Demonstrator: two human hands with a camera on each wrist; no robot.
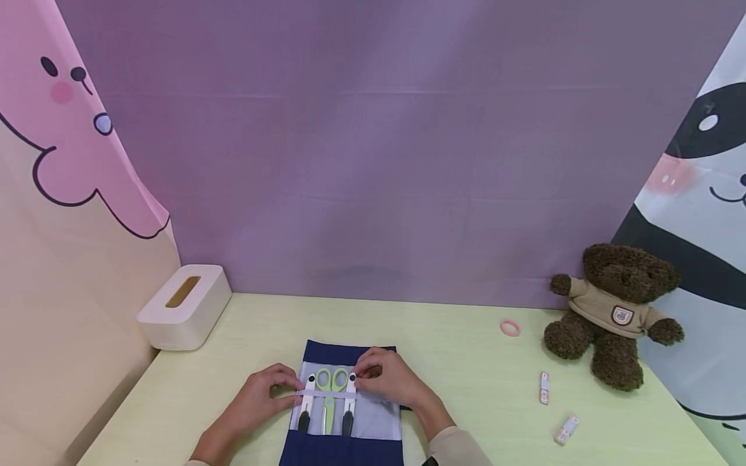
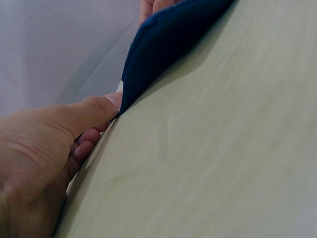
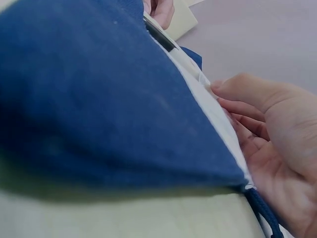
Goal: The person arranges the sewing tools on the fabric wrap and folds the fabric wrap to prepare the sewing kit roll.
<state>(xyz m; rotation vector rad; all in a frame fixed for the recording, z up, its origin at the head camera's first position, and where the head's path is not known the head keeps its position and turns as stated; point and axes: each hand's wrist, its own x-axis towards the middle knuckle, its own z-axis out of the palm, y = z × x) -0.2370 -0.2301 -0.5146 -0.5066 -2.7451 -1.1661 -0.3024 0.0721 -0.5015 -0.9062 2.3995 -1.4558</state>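
Observation:
A navy cloth tool pouch (image 1: 373, 419) with a pale lining lies unfolded on the table in the head view. Under its pale elastic band stand green-handled scissors (image 1: 329, 395) between two slim white tools with black ends, the left tool (image 1: 307, 401) and the right tool (image 1: 350, 404). My left hand (image 1: 256, 398) pinches the pouch's left edge by the band; its thumb (image 2: 106, 105) lies on that edge in the left wrist view. With thumb and fingers, my right hand (image 1: 387, 375) pinches the top of the right tool. The navy cloth (image 3: 99, 99) hides most tools in the right wrist view.
A white tissue box (image 1: 192, 310) stands at the table's back left. Toward the right are a pink ring (image 1: 509, 328), two small pinkish-white pieces, one upper (image 1: 544, 388) and one lower (image 1: 566, 430), and a brown teddy bear (image 1: 618, 317) against the curtain.

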